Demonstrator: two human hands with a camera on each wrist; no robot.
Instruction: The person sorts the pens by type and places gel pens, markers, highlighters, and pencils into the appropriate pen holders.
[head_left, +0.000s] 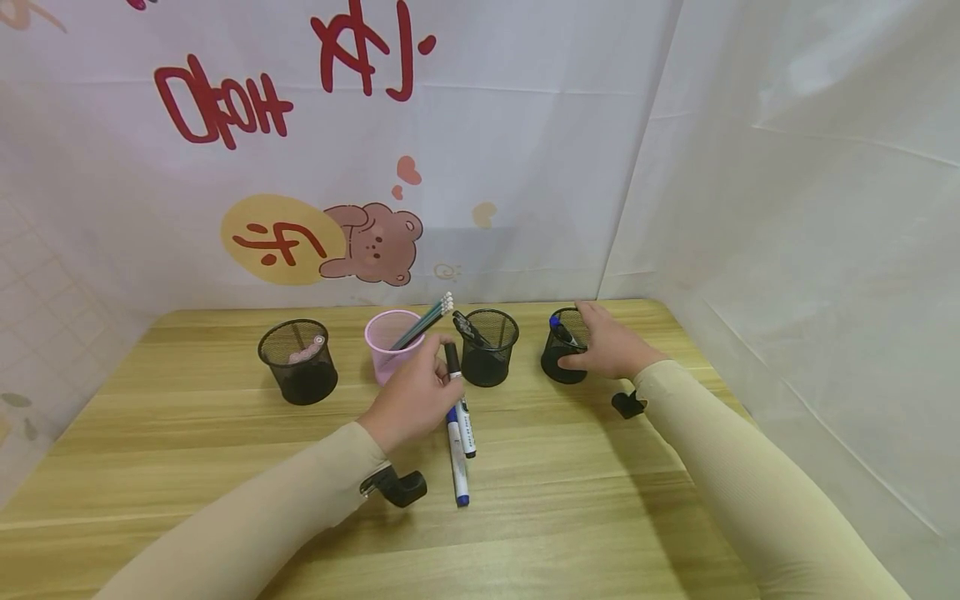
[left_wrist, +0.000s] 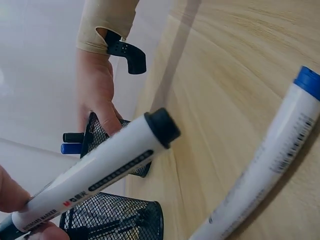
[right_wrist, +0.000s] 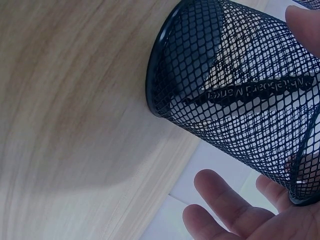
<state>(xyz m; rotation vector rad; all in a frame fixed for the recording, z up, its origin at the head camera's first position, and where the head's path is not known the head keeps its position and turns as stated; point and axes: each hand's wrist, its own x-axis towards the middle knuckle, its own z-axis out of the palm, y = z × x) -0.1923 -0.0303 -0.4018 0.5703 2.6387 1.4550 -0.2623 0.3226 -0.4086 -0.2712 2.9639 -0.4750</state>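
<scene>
My left hand (head_left: 416, 387) pinches a white whiteboard marker with a black cap (left_wrist: 100, 175) between thumb and fingers, tilted above the table. Just below it, a white marker with blue ends (head_left: 458, 467) lies on the wood. My right hand (head_left: 611, 346) holds the rightmost black mesh pen holder (head_left: 558, 367), its thumb on the near side and its palm by the rim. Some of its fingers (right_wrist: 225, 200) stand off the mesh in the right wrist view. Inside stand a blue-ended marker (head_left: 555, 322) and a black-ended one (left_wrist: 73, 137).
Left of the right holder stands another black mesh holder (head_left: 487, 371) with black pens. A pink holder (head_left: 377, 342) with several pencils (head_left: 429, 321) is beside it. Farther left, a black holder (head_left: 307, 385) contains a pinkish item (head_left: 307, 350). A printed curtain (head_left: 540, 183) hangs behind the table.
</scene>
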